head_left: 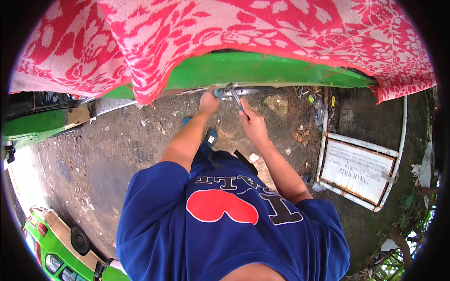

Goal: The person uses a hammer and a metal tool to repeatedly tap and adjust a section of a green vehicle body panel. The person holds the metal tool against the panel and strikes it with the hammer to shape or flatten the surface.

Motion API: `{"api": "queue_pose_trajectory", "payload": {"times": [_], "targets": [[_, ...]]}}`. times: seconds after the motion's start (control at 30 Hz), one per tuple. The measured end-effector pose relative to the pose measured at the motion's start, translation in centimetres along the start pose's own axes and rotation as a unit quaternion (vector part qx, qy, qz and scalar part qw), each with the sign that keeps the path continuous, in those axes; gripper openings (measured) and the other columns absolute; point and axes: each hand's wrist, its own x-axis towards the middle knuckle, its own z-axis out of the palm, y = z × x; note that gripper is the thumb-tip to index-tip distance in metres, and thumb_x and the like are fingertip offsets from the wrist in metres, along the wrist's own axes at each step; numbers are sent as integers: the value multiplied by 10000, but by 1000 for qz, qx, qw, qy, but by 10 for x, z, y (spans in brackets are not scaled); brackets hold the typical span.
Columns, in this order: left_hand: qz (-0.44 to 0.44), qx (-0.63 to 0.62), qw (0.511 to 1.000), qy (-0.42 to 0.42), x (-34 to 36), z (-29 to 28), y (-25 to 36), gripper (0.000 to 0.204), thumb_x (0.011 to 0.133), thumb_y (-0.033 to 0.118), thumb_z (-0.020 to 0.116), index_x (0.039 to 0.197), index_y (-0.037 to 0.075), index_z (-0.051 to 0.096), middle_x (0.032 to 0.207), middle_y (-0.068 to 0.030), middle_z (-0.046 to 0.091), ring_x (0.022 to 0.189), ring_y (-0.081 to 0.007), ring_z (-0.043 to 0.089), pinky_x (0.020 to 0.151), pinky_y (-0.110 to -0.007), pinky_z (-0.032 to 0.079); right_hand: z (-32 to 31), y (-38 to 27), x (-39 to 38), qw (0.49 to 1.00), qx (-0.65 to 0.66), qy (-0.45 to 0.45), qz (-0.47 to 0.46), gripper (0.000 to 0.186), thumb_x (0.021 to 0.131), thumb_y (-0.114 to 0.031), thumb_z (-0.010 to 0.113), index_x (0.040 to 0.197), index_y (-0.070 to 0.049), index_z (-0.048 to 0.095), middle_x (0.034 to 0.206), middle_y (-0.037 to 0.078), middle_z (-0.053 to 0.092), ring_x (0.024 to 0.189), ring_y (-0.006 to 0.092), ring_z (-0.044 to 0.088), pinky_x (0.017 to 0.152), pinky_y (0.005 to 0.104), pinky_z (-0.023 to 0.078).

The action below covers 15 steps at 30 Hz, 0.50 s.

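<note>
A green car body panel [225, 68] runs across the top, its lower edge close to both hands. My right hand [254, 125] is wrapped round the handle of a hammer [237, 99], whose head meets the panel's lower edge. Beside the hammer head, my left hand [209, 100] is closed on a blue-grey, rounded tool [218, 92]; its exact kind I cannot make out. Behind the tools shows part of a wheel with a silver rim [246, 92]. A red and pinkish-white floral cloth [234, 25] drapes over the car above the panel.
A rusty white metal frame with a sign panel [358, 166] lies on the ground at right. Litter [318, 110] is scattered near it. Another green vehicle [61, 253] stands at lower left, and green and dark car parts [35, 124] are at far left.
</note>
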Motion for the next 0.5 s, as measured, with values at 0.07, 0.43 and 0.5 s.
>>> {"api": "queue_pose_trajectory", "payload": {"times": [0.07,0.43,0.5], "targets": [[41,-39,998,-13,-7,-7,-9,216,822,49,619,1036,75,620,1020,-169,670,995,-390,642,846,-417,511,-8,9,-8,996,46,65,-28,450,960,-101,617,1404,-99,546,1109,221,699,900,226,708,795,364,535],[178,-111,976,-64,-27,-27,31,360,735,-89,605,1053,77,568,1076,-139,642,1020,-375,627,855,-401,505,-31,29,-36,983,130,126,-12,463,974,-89,594,1431,-94,521,851,34,637,734,67,519,715,229,468],[181,-103,976,-65,-24,-28,40,362,735,-86,605,1055,79,568,1073,-138,640,1019,-379,623,849,-401,506,-29,32,-38,984,122,132,-15,462,976,-94,593,1433,-95,520,826,28,622,725,65,510,706,226,463]]}}
